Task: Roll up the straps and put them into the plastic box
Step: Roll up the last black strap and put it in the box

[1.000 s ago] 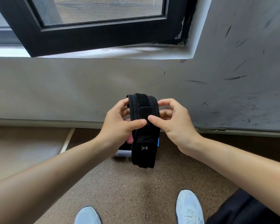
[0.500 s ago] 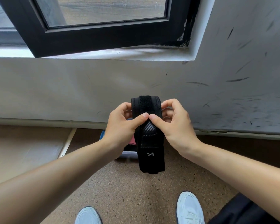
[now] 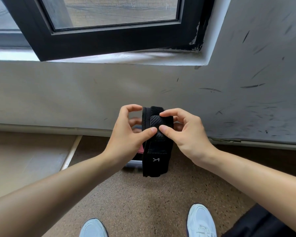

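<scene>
One black strap is held up above the plastic box, of which only a corner is seen on the floor. The strap is not yet inside. It is already looped into a loose roll, and its textured tab is being pressed down to fasten it. The left grip is closed on the strap, with the thumb in front and the fingers behind, though the forefinger is raised clear. The tab is pinched by the right grip between thumb and forefinger. Something red is glimpsed in the box; whether other straps lie there cannot be told. What is left, it is judged, is fastening the roll and lowering it into the box. Compared with half a second earlier, the thumbs have been slid lower on the tab, more of its rounded end is bared, and the left forefinger has been lifted off.
</scene>
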Action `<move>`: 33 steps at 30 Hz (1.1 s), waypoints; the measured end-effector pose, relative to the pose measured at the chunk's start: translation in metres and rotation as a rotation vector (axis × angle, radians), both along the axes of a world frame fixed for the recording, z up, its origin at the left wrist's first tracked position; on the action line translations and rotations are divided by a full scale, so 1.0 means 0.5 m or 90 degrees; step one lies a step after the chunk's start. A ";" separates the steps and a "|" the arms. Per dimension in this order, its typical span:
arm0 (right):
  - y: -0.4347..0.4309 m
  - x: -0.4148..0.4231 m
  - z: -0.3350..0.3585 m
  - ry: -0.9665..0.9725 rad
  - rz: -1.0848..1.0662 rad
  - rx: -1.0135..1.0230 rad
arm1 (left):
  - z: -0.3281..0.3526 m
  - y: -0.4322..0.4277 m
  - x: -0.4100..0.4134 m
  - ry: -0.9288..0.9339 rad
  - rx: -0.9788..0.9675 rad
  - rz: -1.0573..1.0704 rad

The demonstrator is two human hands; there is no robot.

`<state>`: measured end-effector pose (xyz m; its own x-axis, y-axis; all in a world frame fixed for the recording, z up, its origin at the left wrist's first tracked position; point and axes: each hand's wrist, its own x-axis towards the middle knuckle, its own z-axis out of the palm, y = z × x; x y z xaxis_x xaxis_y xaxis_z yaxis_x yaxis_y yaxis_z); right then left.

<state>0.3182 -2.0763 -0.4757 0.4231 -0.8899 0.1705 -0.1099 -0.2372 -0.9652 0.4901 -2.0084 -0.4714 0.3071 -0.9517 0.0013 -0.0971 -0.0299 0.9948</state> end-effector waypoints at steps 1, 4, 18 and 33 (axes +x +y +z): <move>0.000 0.000 0.000 0.001 -0.002 -0.001 | 0.002 0.003 -0.001 -0.006 -0.002 -0.013; 0.003 0.002 0.001 0.002 -0.001 -0.006 | 0.009 0.002 -0.002 -0.009 0.007 -0.049; -0.006 0.004 -0.005 -0.043 0.059 0.070 | 0.005 -0.016 0.011 0.005 0.013 -0.024; -0.058 -0.041 0.045 0.133 0.332 0.029 | -0.003 -0.027 0.087 -0.319 0.036 -0.399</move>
